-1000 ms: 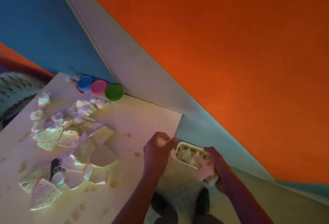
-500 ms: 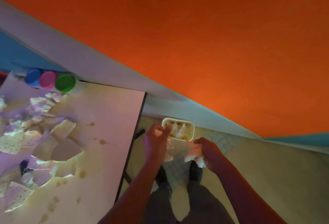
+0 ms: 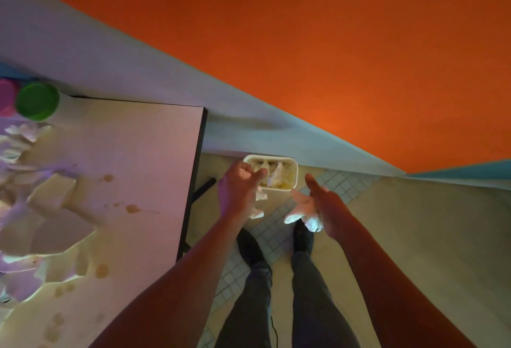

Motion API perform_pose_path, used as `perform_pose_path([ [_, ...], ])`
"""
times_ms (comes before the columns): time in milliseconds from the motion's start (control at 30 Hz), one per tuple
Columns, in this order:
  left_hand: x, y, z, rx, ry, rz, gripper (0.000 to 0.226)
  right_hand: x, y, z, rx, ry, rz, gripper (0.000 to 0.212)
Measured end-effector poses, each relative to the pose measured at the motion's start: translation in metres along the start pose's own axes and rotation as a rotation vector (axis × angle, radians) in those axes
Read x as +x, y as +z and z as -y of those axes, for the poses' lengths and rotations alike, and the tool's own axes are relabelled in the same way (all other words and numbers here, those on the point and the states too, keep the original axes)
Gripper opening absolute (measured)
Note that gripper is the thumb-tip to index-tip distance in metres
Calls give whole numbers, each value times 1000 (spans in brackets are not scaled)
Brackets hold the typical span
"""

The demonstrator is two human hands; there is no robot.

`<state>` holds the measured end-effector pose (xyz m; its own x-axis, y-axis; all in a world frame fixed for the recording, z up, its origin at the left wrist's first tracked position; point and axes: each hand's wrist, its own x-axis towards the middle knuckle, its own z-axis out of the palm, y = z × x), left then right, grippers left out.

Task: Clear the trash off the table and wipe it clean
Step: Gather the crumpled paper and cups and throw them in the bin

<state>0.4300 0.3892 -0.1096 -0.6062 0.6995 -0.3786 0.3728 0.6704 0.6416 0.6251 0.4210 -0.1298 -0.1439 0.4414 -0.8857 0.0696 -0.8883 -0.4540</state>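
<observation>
A small white bin (image 3: 293, 163) stands on the floor by the wall, with crumpled paper inside. My left hand (image 3: 240, 190) hovers just left of and over the bin's rim, fingers curled round a wad of white paper scraps (image 3: 259, 204) that hang below it. My right hand (image 3: 325, 206) is to the right of the bin and grips crumpled white paper (image 3: 302, 213), forefinger stretched out. On the table (image 3: 143, 159) at the left lie several torn paper pieces (image 3: 52, 204) and brown stains (image 3: 132, 208).
A green-lidded tub (image 3: 37, 101) and a pink one (image 3: 7, 99) stand at the table's far edge. My legs and dark shoes (image 3: 250, 245) stand on the tiled floor between table and wall. An orange wall rises behind the bin.
The view has swung right and down, away from the table toward the bin on the floor. Both hands have stayed over the bin with paper; the right hand has drawn apart to the right.
</observation>
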Motion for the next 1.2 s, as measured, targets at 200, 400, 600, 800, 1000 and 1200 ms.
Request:
perform_pose_path([
  [200, 23, 25, 30, 45, -10, 86, 39, 27, 16, -13, 77, 112, 33, 23],
  [400, 51, 63, 64, 20, -101, 199, 34, 74, 15, -43, 134, 142, 41, 23],
  [600, 84, 117, 100, -41, -161, 265, 32, 133, 16, -62, -48, 138, -26, 19],
  [800, 136, 173, 143, -48, -215, 157, 42, 222, 26, -74, -253, 78, -143, 18],
  [1000, 189, 224, 180, -66, -213, 8, 38, 314, 52, -89, -255, -121, -162, 53],
  [1200, 230, 278, 222, -86, -170, -67, 31, 384, 62, -103, -366, -179, -122, 49],
])
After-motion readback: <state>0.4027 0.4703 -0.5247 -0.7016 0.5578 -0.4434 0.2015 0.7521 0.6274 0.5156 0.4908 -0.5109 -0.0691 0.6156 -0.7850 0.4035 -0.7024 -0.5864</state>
